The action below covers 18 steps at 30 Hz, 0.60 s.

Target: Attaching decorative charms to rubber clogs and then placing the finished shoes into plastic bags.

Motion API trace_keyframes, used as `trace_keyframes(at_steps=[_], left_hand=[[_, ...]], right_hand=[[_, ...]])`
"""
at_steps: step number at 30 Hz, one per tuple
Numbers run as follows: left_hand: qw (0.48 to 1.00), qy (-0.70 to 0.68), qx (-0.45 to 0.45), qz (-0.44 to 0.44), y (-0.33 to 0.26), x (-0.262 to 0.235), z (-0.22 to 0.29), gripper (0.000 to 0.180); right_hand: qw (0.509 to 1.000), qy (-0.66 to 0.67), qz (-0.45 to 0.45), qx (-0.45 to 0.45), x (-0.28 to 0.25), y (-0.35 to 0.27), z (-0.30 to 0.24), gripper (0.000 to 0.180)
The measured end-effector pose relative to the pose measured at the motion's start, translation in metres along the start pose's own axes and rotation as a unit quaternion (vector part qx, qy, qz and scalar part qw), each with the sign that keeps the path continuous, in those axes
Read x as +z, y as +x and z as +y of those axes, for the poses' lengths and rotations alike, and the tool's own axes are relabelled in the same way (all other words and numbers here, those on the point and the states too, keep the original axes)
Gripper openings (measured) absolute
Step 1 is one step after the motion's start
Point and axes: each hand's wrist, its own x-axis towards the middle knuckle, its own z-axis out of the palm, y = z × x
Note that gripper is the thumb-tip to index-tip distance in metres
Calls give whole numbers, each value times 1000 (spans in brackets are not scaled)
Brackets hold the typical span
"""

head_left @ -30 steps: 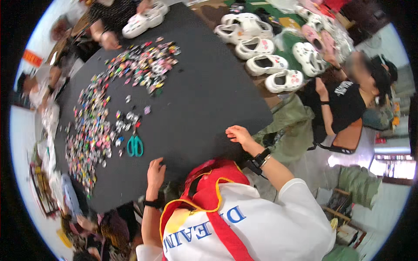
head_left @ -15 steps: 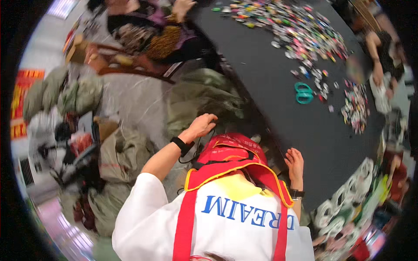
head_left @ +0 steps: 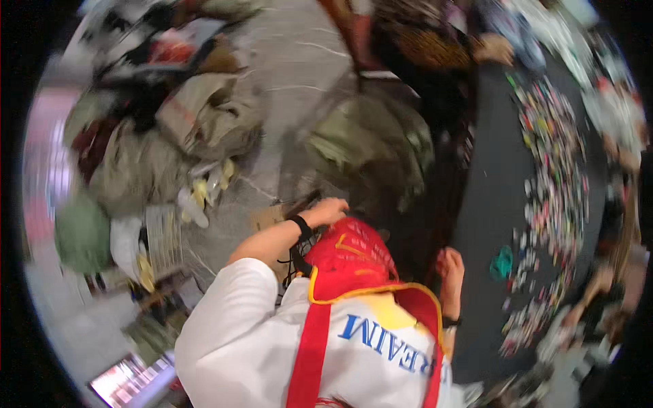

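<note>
My left hand (head_left: 326,212), with a black band on its wrist, is beside the upper left edge of the red apron (head_left: 354,253) that I wear. Dark cords hang below that wrist. Its fingers are bent but blurred, and what they may hold is hidden. On the other side, my right hand (head_left: 450,270) is raised by the near edge of the dark table (head_left: 476,231). Motion smears its fingers, though nothing shows in them. A teal-handled pair of scissors (head_left: 501,263) lies on the table, right of that hand.
Small colourful pieces (head_left: 554,183) form a long pile on the table. A big olive-green sack (head_left: 371,139) stands on the floor ahead. Other sacks (head_left: 146,163) and yellow-and-white items (head_left: 204,192) lie to the left. Other people's hands (head_left: 494,49) are around the table.
The view has swung left, so the table and scissors now sit farther right. My left hand is still by the apron. My right hand's fingers look more curled.
</note>
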Motion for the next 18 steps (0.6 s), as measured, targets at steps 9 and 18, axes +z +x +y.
trace_keyframes(at_steps=[9, 18], left_hand=[[998, -18, 0, 68, 44, -5, 3, 33], [993, 39, -1, 108, 118, -13, 5, 31]], right_hand=[[990, 23, -132, 39, 79, 79, -7, 22], [984, 17, -132, 116, 127, 81, 5, 20]])
